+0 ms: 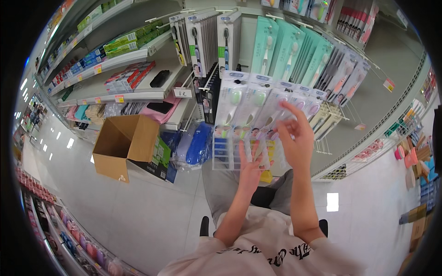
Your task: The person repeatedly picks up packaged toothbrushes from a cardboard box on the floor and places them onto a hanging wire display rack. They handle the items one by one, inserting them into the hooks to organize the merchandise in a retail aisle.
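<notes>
My left hand (250, 169) supports a clear plastic toothbrush holder (222, 160) from below, its fingers showing through the plastic. Several blister-packed toothbrushes stand in a row in the holder, among them a green-headed one (230, 103) at the left and purple-headed ones toward the right. Over the right part of the row is my right hand (297, 138), with nothing gripped in it. Its index finger points at a purple-headed toothbrush pack (272, 112); whether the fingertip touches it I cannot tell. The other fingers are partly bent.
Behind the holder, toothbrush packs hang on hooks, including mint-green packs (265, 48) and white ones (197, 41). An opened cardboard box (114, 138) stands at the left beside blue plastic-wrapped goods (200, 143). Shelves (131, 96) with boxes and a black phone (160, 107) run along the left.
</notes>
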A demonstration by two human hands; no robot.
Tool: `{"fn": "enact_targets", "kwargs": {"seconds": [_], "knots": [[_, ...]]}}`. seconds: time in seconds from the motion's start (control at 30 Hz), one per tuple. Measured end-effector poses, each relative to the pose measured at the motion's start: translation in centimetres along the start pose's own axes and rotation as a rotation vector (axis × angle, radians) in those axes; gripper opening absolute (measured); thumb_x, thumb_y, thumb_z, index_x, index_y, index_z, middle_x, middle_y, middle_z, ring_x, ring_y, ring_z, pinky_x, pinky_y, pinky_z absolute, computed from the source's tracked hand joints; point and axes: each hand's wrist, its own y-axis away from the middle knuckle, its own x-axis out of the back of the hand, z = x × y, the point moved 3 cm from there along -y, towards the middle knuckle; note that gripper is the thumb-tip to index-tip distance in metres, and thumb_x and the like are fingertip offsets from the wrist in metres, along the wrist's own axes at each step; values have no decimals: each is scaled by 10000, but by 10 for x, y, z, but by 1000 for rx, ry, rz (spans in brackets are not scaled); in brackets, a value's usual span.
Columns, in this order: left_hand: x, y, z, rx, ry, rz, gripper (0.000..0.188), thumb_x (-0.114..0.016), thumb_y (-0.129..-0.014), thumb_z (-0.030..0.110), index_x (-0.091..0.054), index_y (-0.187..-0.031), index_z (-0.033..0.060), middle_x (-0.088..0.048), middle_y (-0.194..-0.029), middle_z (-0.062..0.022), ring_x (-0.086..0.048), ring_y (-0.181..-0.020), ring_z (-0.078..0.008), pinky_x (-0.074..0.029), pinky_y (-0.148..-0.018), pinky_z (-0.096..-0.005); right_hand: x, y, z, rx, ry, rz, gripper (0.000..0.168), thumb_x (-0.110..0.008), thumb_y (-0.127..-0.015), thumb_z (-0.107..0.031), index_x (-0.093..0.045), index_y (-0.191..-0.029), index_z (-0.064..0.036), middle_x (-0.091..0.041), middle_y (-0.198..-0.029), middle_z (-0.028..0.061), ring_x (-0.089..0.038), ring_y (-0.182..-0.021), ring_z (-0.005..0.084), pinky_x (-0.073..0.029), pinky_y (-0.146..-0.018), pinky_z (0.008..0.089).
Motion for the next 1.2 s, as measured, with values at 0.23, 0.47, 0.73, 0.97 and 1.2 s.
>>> {"fn": "enact_targets", "kwargs": {"seconds": [0.23, 0.47, 0.73, 0.97, 1.2], "knots": [[-6, 4, -13, 15, -25, -64, 955, -462, -790, 3, 69, -1508, 346, -121, -1571, -146, -323, -1374, -350, -452, -960, -552, -13, -58, -35, -5, 270, -162, 535, -628, -843, -89, -456, -1346, -25, -585, -1239, 190, -661, -840, 261, -518, -738, 337], [-4, 1, -21, 36, -43, -32, 1001, -502, -757, 6, 64, -1509, 347, -140, -1552, -156, -347, -1349, -361, -456, -956, -561, -31, -85, -26, 499, 519, -173, 319, -609, -854, -117, -597, -1144, 14, -665, -877, 152, -611, -558, 209, -486, -606, 332], [-13, 1, -1, -52, -168, -73, 996, -443, -734, -47, 38, -1513, 346, -154, -1550, -153, -334, -1358, -366, -480, -946, -516, -11, -81, -65, 211, 331, -294, 182, -630, -848, -105, -631, -981, 20, -642, -694, 102, -568, -491, 148, -455, -510, 284], [-15, 3, -12, 5, -16, -122, 989, -433, -735, -53, 22, -1513, 355, -120, -1564, -149, -286, -1381, -380, -470, -961, -525, -9, -77, -65, 356, 355, -212, 201, -653, -842, -110, -659, -1013, -5, -658, -706, 75, -563, -491, 107, -450, -499, 247], [-20, 4, -15, 48, 30, -144, 991, -417, -729, -69, 13, -1512, 361, -108, -1571, -143, -255, -1393, -394, -471, -958, -539, -8, -74, -69, 333, 312, -202, 232, -673, -829, -110, -669, -1038, -9, -654, -743, 65, -541, -466, 82, -439, -466, 234]]}}
